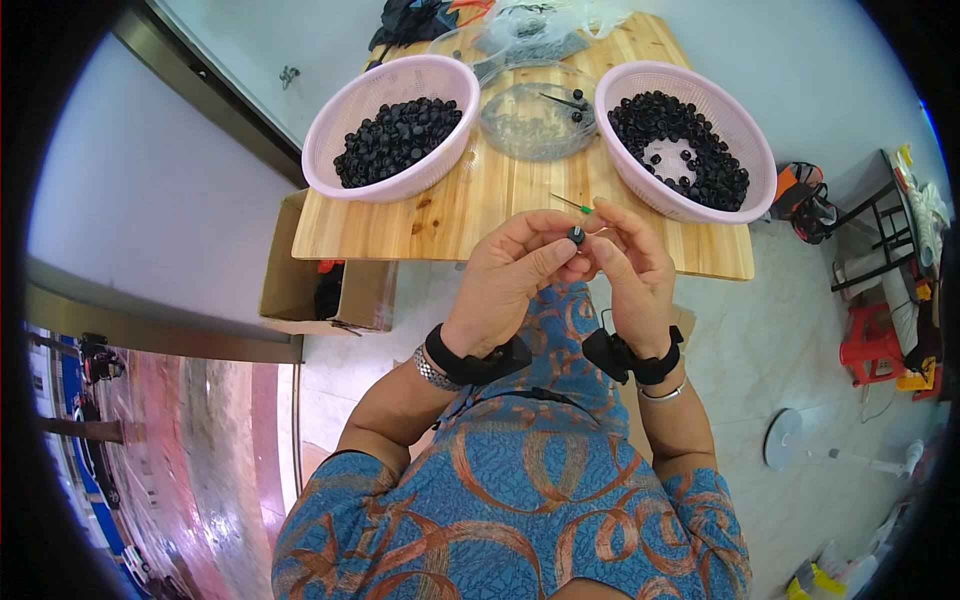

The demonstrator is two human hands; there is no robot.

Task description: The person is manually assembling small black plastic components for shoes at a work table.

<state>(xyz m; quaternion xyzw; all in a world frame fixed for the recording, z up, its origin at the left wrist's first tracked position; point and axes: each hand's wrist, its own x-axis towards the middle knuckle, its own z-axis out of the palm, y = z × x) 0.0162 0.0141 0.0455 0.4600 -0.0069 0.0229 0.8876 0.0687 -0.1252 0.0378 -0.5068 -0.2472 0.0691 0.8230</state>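
Note:
In front of the table's near edge, my left hand (508, 275) pinches a small black round part (576, 235) with a light mark on its face. My right hand (636, 270) is closed right beside it, its fingertips close to the same part. From between the right fingers sticks a thin needle-like tool (572, 204) with a green section, pointing up and left. The fingers hide the rest of the tool. Beyond my hands stand two pink mesh baskets, left (313, 150) and right (765, 180), both holding many similar black parts.
A clear round container (500, 140) between the baskets holds a dark pointed tool and several black parts. Plastic bags (540, 25) lie at the table's (430, 225) far end. An open cardboard box (365, 297) stands below left. A red stool (868, 345) is at right.

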